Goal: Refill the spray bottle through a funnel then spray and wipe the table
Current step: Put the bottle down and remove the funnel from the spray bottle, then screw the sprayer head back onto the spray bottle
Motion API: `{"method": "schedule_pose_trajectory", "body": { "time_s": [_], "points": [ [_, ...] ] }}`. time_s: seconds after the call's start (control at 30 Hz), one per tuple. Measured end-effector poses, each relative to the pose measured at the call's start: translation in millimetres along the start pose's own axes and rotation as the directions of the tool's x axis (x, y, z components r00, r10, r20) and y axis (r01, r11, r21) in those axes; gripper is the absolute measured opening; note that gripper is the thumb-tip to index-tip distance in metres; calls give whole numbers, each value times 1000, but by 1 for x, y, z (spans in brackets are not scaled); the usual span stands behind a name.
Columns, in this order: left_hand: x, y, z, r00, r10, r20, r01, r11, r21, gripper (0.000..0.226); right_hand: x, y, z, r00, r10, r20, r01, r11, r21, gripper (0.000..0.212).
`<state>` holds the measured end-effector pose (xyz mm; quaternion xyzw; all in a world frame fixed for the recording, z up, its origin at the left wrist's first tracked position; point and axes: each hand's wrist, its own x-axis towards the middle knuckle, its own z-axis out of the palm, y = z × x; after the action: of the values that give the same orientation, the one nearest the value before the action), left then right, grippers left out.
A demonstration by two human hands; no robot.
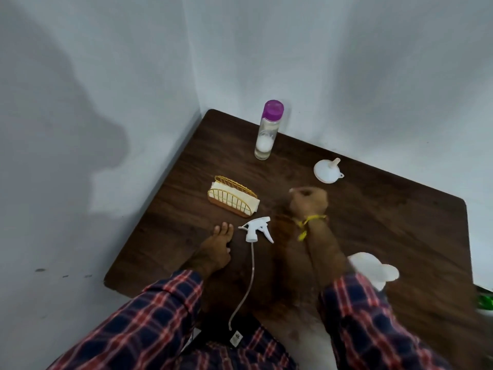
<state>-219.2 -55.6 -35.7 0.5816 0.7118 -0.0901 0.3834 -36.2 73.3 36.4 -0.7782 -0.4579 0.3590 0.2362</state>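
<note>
A white spray head with a long thin tube lies flat on the dark wooden table, off any bottle. My left hand rests on the table just left of it, holding nothing. My right hand is blurred above the table's middle, fingers curled into a fist with nothing visible in it. It is a short way in front of the white funnel, which lies tipped over near the back wall. A clear bottle with a purple cap stands upright at the back, with a little liquid at its bottom.
A gold wire napkin holder with pale napkins stands left of my right hand. A crumpled white cloth or tissue lies at the right beside my right forearm. Something green shows at the right edge. Walls close the table's left and back sides.
</note>
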Motion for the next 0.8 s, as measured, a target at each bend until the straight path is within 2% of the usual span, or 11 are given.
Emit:
{"method": "schedule_pose_trajectory", "body": {
  "time_s": [0.03,0.1,0.17,0.27,0.37,0.47,0.6,0.7,0.8],
  "points": [
    [-1,0,0,1000,4,5,-4,1000,-10,72,-14,3,5,997,-66,47,71,992,-106,21],
    [-2,-3,-1,1000,14,19,-13,999,-45,71,-53,14,22,958,-156,239,231,916,-329,27],
    [-3,-6,-3,999,29,24,-27,997,-71,70,-86,24,47,907,-192,374,350,837,-420,35],
    [-7,-6,-6,999,39,1,-38,992,-124,67,-96,30,71,921,-195,339,352,791,-500,53],
    [-15,-1,-2,997,-2,-81,-12,985,-174,60,-90,29,78,935,-183,305,324,791,-519,46],
    [-24,2,8,983,-38,-178,-4,973,-229,53,-80,33,74,937,-198,287,317,826,-465,42],
    [-37,1,17,935,-54,-349,-63,946,-316,44,-82,28,42,938,-312,153,345,888,-305,56],
    [-51,8,14,866,21,-500,-207,925,-319,36,-93,7,-1,921,-388,-42,387,922,-30,35],
    [-65,32,3,823,71,-564,-359,834,-419,29,-104,-16,-60,923,-345,-167,382,866,323,34]
  ]
}}
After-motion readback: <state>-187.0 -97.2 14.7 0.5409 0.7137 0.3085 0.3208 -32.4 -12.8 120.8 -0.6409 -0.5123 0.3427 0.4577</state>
